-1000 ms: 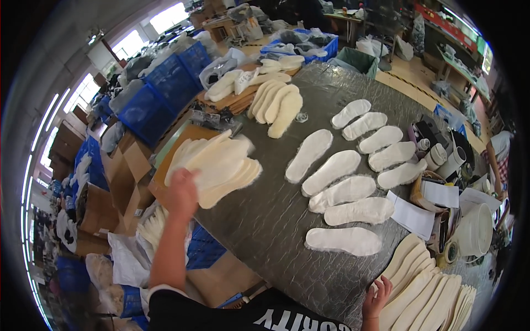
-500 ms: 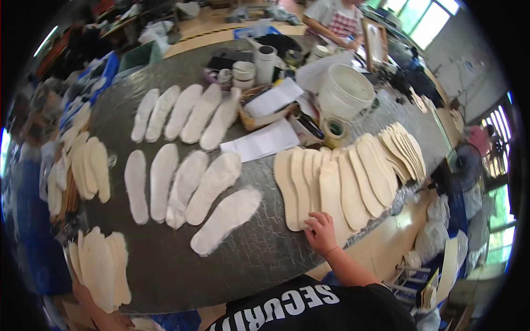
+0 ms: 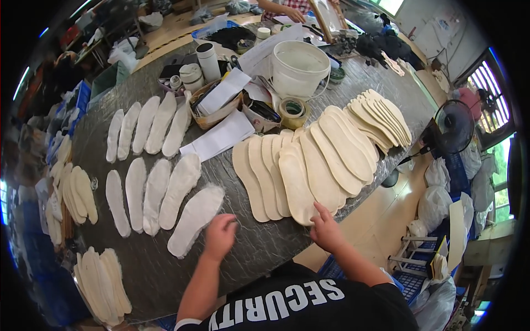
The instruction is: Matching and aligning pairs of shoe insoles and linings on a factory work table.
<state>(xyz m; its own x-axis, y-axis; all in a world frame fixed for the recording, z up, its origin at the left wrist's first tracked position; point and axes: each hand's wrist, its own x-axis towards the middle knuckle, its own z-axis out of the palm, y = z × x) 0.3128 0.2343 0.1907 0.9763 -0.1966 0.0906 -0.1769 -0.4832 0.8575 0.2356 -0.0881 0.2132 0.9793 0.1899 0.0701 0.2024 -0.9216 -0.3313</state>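
My right hand (image 3: 327,234) is closed at the near end of a cream insole (image 3: 295,185), its finger and thumb at the edge. That insole lies on top of a fanned row of cream insoles (image 3: 255,179) on the dark table. My left hand (image 3: 220,238) hovers just right of a white fluffy insole (image 3: 194,223); its fingers are bent and blurred, and I see nothing clearly in them. More white fluffy insoles (image 3: 180,185) lie in two rows on the left. Cream insoles stand stacked on the left edge (image 3: 83,193) and at the near left corner (image 3: 102,284).
Behind the insoles stand a white bucket (image 3: 298,69), a tape roll (image 3: 293,112), folded paper (image 3: 220,135), a basket (image 3: 210,117) and a white flask (image 3: 208,62). Another person's hand (image 3: 293,14) works at the far side. A fan (image 3: 454,126) stands at right.
My left hand has come from the stack at the near left corner to the middle. My right hand has shifted from a neighbouring insole's end to the top insole. The view has turned.
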